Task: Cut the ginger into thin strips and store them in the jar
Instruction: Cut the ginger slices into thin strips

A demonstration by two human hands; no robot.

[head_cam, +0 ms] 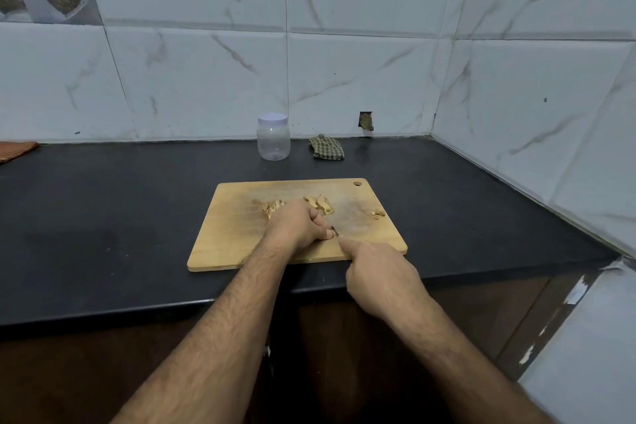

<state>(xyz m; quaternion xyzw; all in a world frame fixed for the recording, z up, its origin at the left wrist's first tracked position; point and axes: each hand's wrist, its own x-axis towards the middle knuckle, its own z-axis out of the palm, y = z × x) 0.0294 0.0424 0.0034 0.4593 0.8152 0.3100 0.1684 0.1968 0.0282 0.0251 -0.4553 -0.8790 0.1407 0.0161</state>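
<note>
From the head camera, the left hand [296,224] is curling its grip down over ginger pieces [318,204] on the wooden cutting board [234,234], fingers clenched on them. More ginger is lying just behind the knuckles and a small scrap [377,214] is sitting near the board's right edge. The right hand [380,272] is clenching a knife [335,232], of which only a bit of blade is showing beside the left thumb. The lidded jar [273,136] is standing well behind on the black table [103,217], beside a checked cloth [326,147].
</note>
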